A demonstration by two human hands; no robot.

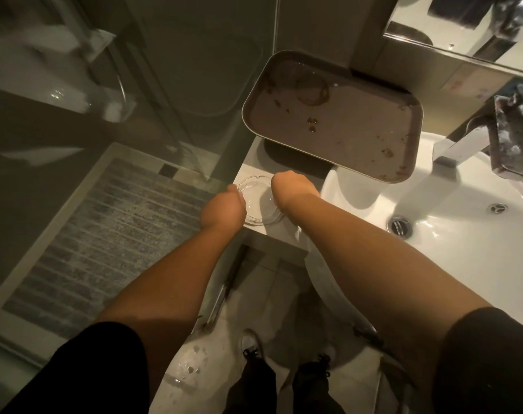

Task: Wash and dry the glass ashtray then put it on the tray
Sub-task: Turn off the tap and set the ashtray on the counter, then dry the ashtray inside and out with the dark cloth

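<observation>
While both hands [224,209] [287,189] grip it, the clear glass ashtray [258,201] looks empty.

Before you runs a white tabletop [255,168], its near-left corner ending above the floor. On that corner sits the clear glass ashtray [258,201], close to the front edge, with your left hand [224,209] and right hand [290,188] touching its two sides. Farther back, a brown tray [332,118] with a metal rim rests on the tabletop, stained with dark spots, its right part reaching out over the white sink [433,231] set into the surface.
</observation>
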